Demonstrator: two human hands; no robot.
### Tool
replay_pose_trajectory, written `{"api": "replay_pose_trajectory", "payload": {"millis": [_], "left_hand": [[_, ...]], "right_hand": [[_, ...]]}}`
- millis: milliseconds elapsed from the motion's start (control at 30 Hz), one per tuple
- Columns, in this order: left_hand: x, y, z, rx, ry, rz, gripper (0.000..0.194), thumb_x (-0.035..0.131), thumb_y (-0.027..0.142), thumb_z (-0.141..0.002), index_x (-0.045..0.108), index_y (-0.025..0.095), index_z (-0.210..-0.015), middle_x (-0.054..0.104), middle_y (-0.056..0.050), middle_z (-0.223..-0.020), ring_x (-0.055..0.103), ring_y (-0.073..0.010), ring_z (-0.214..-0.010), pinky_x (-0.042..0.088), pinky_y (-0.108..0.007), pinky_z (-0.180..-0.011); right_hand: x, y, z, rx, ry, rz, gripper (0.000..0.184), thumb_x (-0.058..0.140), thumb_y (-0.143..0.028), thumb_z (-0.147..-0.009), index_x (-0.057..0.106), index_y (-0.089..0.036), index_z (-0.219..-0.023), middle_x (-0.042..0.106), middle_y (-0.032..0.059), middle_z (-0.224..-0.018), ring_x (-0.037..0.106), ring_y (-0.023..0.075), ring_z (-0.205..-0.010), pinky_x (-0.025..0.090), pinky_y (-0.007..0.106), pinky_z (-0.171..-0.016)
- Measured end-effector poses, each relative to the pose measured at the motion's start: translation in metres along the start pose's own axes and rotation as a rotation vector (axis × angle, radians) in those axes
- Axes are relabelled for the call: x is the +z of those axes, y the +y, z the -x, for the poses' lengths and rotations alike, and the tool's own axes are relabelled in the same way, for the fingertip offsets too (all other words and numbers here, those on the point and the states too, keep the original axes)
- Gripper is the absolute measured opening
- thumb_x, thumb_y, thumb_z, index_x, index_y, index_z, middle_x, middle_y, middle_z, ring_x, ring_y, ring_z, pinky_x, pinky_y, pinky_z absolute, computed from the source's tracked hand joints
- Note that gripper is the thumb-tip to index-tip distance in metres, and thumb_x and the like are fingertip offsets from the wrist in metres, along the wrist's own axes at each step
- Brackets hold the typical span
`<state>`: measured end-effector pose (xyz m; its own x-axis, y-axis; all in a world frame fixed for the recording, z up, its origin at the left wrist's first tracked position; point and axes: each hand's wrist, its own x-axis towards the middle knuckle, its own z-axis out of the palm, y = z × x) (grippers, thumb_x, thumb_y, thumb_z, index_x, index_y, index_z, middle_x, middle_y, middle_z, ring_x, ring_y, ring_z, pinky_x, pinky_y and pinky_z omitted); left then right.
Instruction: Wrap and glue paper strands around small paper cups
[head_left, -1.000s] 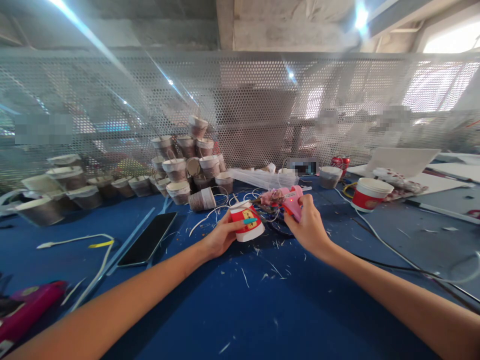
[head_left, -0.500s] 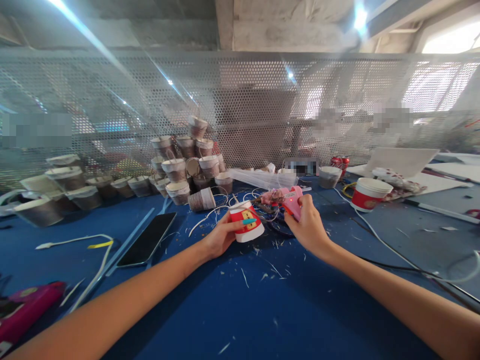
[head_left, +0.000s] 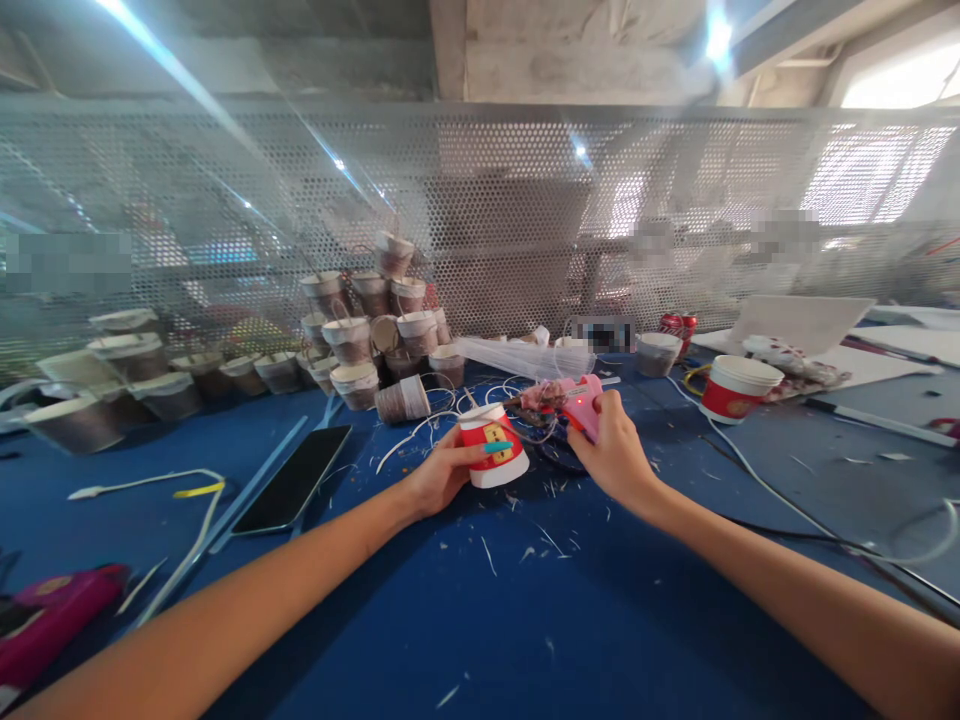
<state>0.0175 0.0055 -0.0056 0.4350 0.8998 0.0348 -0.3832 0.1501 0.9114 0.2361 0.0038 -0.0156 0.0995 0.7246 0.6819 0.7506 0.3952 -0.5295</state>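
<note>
My left hand [head_left: 448, 470] is closed round a red and white paper cup [head_left: 480, 432], its turquoise-nailed thumb lying across the printed side. The cup is tilted, with its narrower end up. A pink glue gun [head_left: 582, 406] is gripped in my right hand [head_left: 616, 448], and a small red light glows on its body. The gun's nozzle points left and reaches the cup's upper right edge; whether it touches I cannot tell. White cords [head_left: 420, 432] lie behind the cup, next to a cup lying on its side [head_left: 403, 400].
Wrapped cups [head_left: 349, 340] are stacked at the back left. On the left are a black phone [head_left: 294, 480] and a magenta tool [head_left: 64, 615]. Another red and white cup [head_left: 739, 390], a cable [head_left: 739, 455] and red cans [head_left: 677, 330] stand or lie right. White scraps dot the blue table [head_left: 525, 640].
The paper cup has tipped slightly in my left hand. My right hand keeps the glue gun at nearly the same spot by the cup's edge.
</note>
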Motion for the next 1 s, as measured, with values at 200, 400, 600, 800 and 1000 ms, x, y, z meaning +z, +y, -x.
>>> {"api": "replay_pose_trajectory", "payload": {"millis": [200, 400, 600, 800, 1000], "left_hand": [[-0.002, 0.000, 0.000, 0.001, -0.015, -0.025, 0.045, 0.070, 0.013, -0.056, 0.059, 0.014, -0.101, 0.069, -0.008, -0.092, 0.063, -0.0243, -0.085, 0.044, -0.039, -0.082], [-0.001, 0.002, 0.003, -0.015, -0.007, -0.042, 0.047, 0.070, 0.014, -0.057, 0.058, 0.015, -0.102, 0.068, -0.008, -0.096, 0.063, -0.0240, -0.087, 0.045, -0.038, -0.082], [0.002, 0.004, 0.004, 0.011, -0.067, -0.069, 0.049, 0.070, 0.017, -0.059, 0.057, 0.014, -0.106, 0.065, -0.011, -0.104, 0.062, -0.0247, -0.088, 0.046, -0.038, -0.078], [-0.002, 0.002, 0.003, -0.025, -0.063, -0.008, 0.051, 0.071, 0.013, -0.059, 0.055, 0.017, -0.107, 0.066, -0.008, -0.100, 0.061, -0.0239, -0.090, 0.045, -0.039, -0.082], [-0.005, 0.000, 0.002, -0.010, -0.067, 0.007, 0.046, 0.070, 0.010, -0.061, 0.056, 0.018, -0.104, 0.068, -0.004, -0.093, 0.062, -0.0208, -0.087, 0.044, -0.035, -0.081]], "right_hand": [[-0.002, 0.003, -0.006, 0.106, 0.023, 0.013, 0.030, 0.052, -0.037, -0.067, 0.027, -0.023, -0.076, 0.042, 0.0009, -0.072, 0.044, 0.0161, -0.061, 0.036, 0.030, -0.053], [-0.009, 0.043, -0.030, 0.304, 0.147, 0.151, 0.027, 0.055, -0.038, -0.061, 0.038, -0.021, -0.074, 0.045, 0.0067, -0.070, 0.050, 0.0249, -0.066, 0.039, 0.040, -0.056], [-0.009, 0.081, -0.036, 0.527, 0.284, 0.303, 0.035, 0.061, -0.023, -0.050, 0.048, -0.013, -0.081, 0.048, 0.0276, -0.089, 0.045, 0.0476, -0.091, 0.031, 0.061, -0.062], [-0.039, 0.001, -0.030, 0.015, 0.199, 0.424, 0.017, 0.056, -0.026, -0.067, 0.044, -0.016, -0.075, 0.050, 0.0185, -0.084, 0.046, 0.0359, -0.089, 0.037, 0.053, -0.067], [-0.055, -0.090, 0.050, -0.611, 0.254, -0.116, 0.026, 0.056, -0.011, -0.072, 0.035, -0.023, -0.062, 0.035, -0.0054, -0.051, 0.036, 0.0099, -0.044, 0.036, 0.027, -0.044]]}}
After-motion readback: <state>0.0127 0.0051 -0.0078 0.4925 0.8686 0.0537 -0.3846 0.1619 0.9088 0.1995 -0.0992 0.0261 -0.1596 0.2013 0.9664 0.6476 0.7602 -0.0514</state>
